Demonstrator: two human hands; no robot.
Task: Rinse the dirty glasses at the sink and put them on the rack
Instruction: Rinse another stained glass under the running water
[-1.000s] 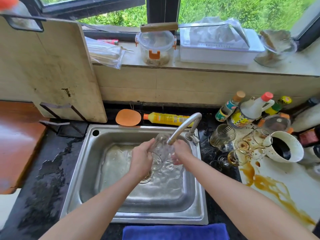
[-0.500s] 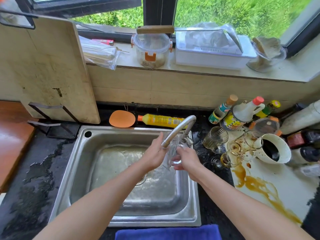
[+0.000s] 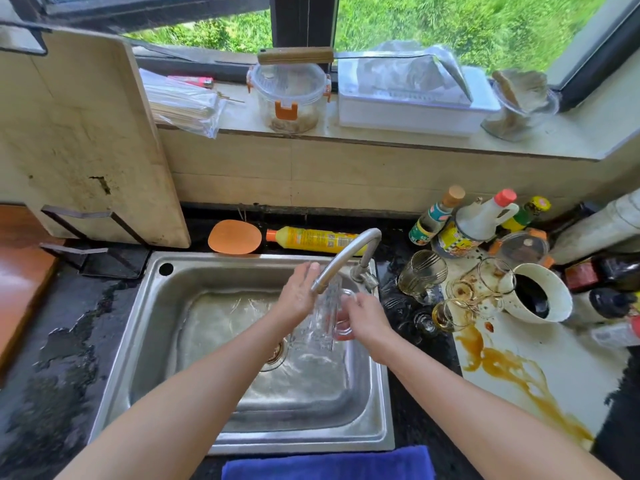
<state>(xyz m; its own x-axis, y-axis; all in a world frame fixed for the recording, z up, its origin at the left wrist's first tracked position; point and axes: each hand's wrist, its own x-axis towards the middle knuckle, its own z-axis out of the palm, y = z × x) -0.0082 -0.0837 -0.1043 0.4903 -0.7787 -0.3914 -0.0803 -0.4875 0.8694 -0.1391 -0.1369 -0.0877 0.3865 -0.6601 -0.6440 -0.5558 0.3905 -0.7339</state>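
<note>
Head view: a blue towel [image 3: 329,462] lies at the sink's [image 3: 138,327] near edge. Over the sink, a clear glass [image 3: 322,311] sits under the tap [image 3: 346,254] spout. The left hand [image 3: 298,296] presses straight fingers flat against the glass's left side; the right hand [image 3: 367,317] curls its fingers round the handle side. Dirty glasses [image 3: 422,271] crowd the counter [image 3: 69,323] just right of the sink. A yellow bottle [image 3: 311,240] lies behind the sink.
</note>
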